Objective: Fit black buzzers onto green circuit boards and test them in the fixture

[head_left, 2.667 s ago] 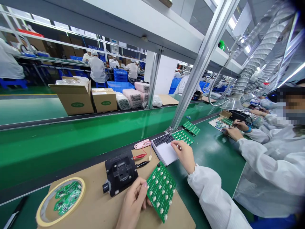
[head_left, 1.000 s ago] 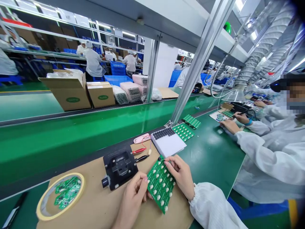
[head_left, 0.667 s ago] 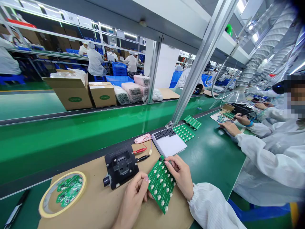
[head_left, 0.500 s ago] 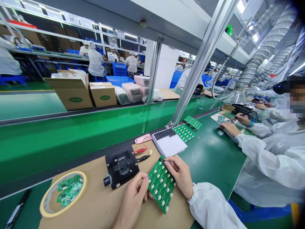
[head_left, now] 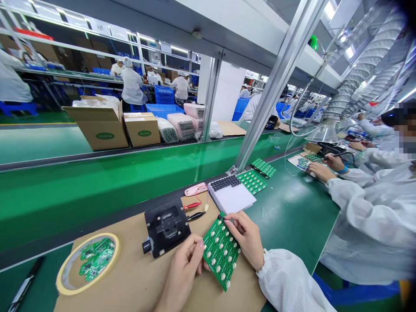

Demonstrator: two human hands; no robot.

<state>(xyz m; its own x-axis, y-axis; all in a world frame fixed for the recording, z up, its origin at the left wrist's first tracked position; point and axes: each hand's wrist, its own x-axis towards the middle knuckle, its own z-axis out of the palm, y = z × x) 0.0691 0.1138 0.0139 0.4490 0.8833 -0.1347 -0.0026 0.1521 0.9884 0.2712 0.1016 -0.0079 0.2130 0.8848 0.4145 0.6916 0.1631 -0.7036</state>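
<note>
Panel: a green circuit-board panel [head_left: 221, 252] lay between both hands — its long axis went forward.
Grip: left hand [head_left: 182, 273] and right hand [head_left: 245, 238] were clamped on its opposite edges.

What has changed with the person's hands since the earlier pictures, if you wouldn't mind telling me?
The right hand moved from the notepad down onto the green circuit-board panel, taking hold of its edge. The left hand kept its hold on the panel. The black fixture stayed in place.
</note>
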